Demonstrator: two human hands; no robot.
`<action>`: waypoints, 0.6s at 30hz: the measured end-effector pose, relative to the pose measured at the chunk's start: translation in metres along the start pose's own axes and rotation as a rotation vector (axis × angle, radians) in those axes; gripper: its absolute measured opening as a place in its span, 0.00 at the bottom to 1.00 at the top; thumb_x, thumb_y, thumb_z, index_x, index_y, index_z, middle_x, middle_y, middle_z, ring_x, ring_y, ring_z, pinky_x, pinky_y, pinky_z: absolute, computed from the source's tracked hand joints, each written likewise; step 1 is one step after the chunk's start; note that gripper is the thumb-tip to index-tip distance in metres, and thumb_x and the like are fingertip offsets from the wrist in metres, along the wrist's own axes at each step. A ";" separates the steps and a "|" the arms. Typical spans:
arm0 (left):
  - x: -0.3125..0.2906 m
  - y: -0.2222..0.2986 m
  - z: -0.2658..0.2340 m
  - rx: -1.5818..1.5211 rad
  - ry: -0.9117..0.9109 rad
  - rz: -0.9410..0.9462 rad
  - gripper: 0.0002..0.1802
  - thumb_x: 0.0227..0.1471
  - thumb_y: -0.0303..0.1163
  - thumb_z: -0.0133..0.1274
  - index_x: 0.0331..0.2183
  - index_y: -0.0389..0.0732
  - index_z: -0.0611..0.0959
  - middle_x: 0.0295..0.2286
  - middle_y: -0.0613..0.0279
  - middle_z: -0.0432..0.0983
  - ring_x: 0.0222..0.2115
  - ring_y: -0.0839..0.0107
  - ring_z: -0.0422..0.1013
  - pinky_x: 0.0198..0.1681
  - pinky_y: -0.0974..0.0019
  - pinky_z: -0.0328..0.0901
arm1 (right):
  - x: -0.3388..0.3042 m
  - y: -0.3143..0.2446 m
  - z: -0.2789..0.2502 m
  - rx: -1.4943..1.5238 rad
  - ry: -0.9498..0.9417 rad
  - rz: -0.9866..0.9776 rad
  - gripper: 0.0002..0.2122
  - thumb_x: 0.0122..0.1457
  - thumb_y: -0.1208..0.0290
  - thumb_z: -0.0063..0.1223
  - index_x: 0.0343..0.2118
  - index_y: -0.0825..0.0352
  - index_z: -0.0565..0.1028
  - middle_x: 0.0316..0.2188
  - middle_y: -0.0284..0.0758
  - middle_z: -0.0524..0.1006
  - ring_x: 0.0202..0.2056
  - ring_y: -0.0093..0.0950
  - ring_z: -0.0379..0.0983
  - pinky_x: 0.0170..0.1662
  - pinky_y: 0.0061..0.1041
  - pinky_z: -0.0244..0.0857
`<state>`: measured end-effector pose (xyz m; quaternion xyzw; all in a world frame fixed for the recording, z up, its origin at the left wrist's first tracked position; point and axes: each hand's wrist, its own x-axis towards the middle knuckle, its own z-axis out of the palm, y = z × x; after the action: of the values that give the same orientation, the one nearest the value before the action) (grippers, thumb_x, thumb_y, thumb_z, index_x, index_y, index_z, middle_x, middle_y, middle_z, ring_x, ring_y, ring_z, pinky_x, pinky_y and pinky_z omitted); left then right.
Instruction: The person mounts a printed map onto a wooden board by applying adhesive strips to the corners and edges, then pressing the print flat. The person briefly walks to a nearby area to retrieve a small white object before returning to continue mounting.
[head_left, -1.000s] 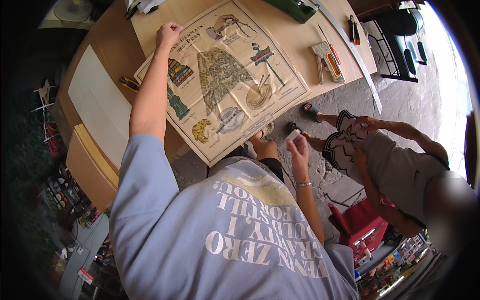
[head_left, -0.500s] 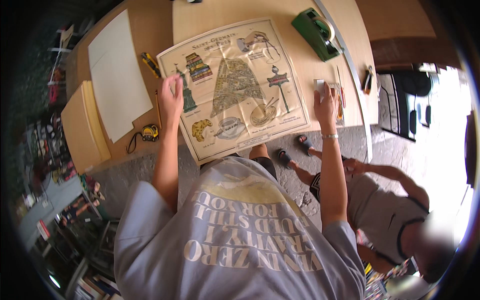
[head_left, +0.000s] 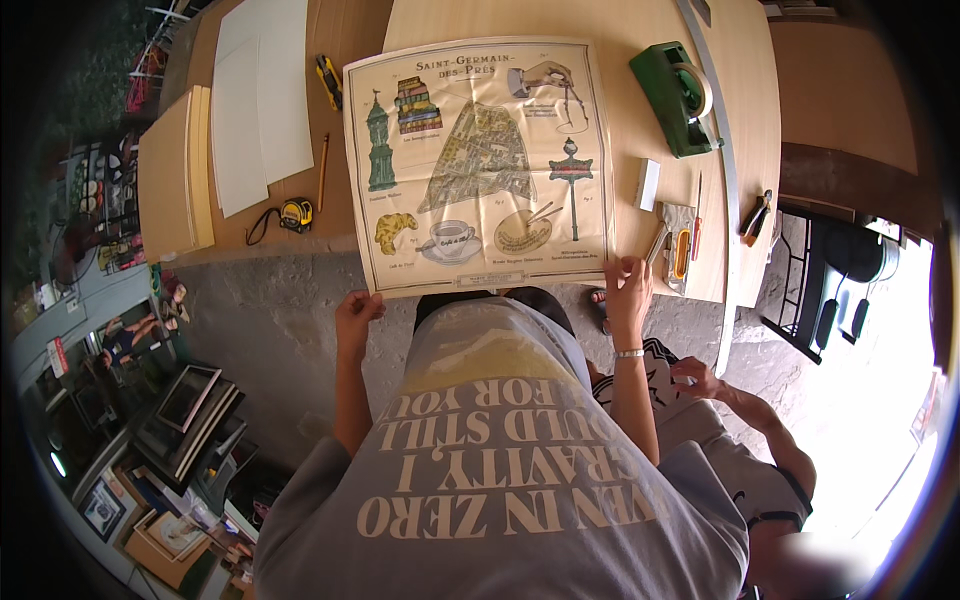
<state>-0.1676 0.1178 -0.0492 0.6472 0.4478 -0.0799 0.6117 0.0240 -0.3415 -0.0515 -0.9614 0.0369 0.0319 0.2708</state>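
One illustrated poster (head_left: 478, 165), cream with coloured drawings, lying flat on a wooden table (head_left: 640, 60), its near edge overhanging the table's front.

Left hand (head_left: 357, 312): pinched on the poster's near left corner, thumb on top. Right hand (head_left: 626, 283): closed on the near right corner, a bracelet on the wrist. Both hands hold the sheet where it hangs off the table edge.

Beyond the right hand: one staple gun (head_left: 678, 247), just past the fingers; one small white block (head_left: 648, 184); one green tape dispenser (head_left: 682, 97), farther off; one long metal ruler (head_left: 728, 190) along the table's right side; one pair of pliers (head_left: 756, 212) beyond the ruler.

Beyond the left hand: one yellow tape measure (head_left: 296, 214); one pencil (head_left: 322, 172); one yellow craft knife (head_left: 328, 80); two white sheets (head_left: 262, 100), overlapping; one stack of tan boards (head_left: 176, 170) at the far left.

Another person (head_left: 740, 440) crouches low beside the right arm.

Risks, as judged: an uneven pull from the two corners could crease or tear the paper; a slide to the right could catch it on the staple gun.
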 end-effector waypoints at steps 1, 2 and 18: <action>0.000 -0.001 0.000 -0.047 0.004 0.011 0.16 0.58 0.38 0.64 0.41 0.36 0.81 0.34 0.60 0.81 0.34 0.71 0.78 0.40 0.66 0.72 | -0.007 0.000 0.001 0.003 -0.035 0.043 0.15 0.60 0.60 0.62 0.41 0.67 0.74 0.37 0.40 0.76 0.43 0.43 0.72 0.48 0.42 0.64; 0.001 -0.001 0.000 -0.096 0.001 0.029 0.15 0.59 0.38 0.63 0.40 0.36 0.81 0.33 0.60 0.82 0.34 0.71 0.78 0.40 0.66 0.72 | -0.010 0.000 0.001 0.009 -0.046 0.042 0.15 0.60 0.61 0.62 0.40 0.67 0.74 0.36 0.40 0.76 0.42 0.42 0.73 0.48 0.42 0.64; 0.035 0.022 -0.040 0.100 -0.211 0.002 0.12 0.61 0.35 0.61 0.36 0.35 0.83 0.32 0.62 0.82 0.31 0.73 0.77 0.40 0.68 0.72 | -0.019 0.009 0.006 0.070 -0.268 0.361 0.11 0.58 0.69 0.61 0.37 0.73 0.78 0.32 0.42 0.82 0.33 0.35 0.80 0.39 0.33 0.73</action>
<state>-0.1494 0.1726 -0.0467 0.6653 0.3760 -0.1692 0.6224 0.0038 -0.3449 -0.0603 -0.9164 0.1731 0.2062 0.2962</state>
